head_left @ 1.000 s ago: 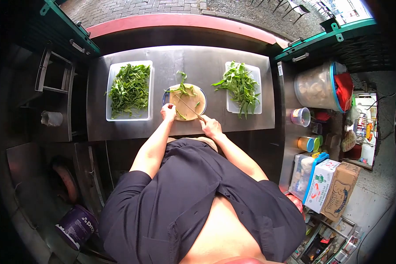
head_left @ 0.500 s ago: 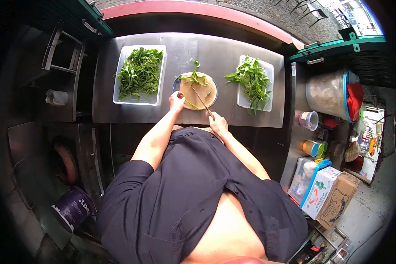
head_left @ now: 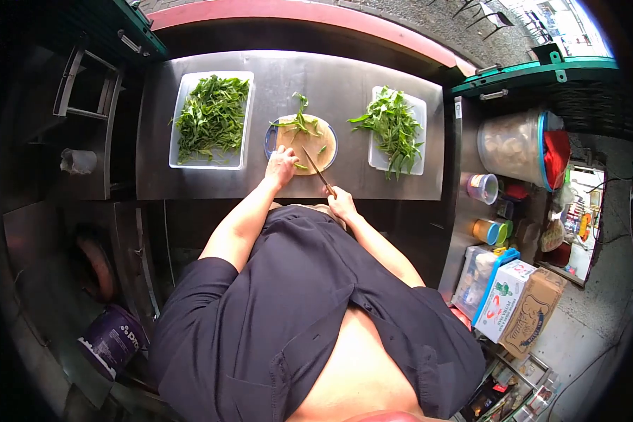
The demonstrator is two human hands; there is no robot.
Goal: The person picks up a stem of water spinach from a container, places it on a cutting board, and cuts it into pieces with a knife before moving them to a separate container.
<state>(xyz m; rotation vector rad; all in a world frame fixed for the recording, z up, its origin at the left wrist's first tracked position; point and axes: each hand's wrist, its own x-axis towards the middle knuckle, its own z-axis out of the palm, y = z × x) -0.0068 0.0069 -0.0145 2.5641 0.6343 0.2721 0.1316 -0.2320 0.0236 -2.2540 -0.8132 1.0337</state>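
A round cutting board (head_left: 320, 149) with a blue rim lies near the front edge of the steel table. On it are cut leafy greens (head_left: 301, 125) and a small loose green piece (head_left: 322, 150). My left hand (head_left: 282, 166) is at the board's left edge, fingers closed round a green stem (head_left: 300, 167), whose end shows beside the fingertips. My right hand (head_left: 342, 204) grips the handle of a knife (head_left: 314, 162), its blade slanting up and left over the board. The stem's other end is hidden under my left hand.
On the left stands a white tray (head_left: 246, 133) full of cut greens; to the right, another white tray (head_left: 419, 141) holds longer leafy stalks. Tubs (head_left: 510, 144), jars and cardboard boxes (head_left: 533, 309) line the right side. A purple bucket (head_left: 111, 342) sits low left.
My left hand has turned and come down onto the board, so less of the stem shows. My right hand still holds the knife. The whole view has shifted slightly.
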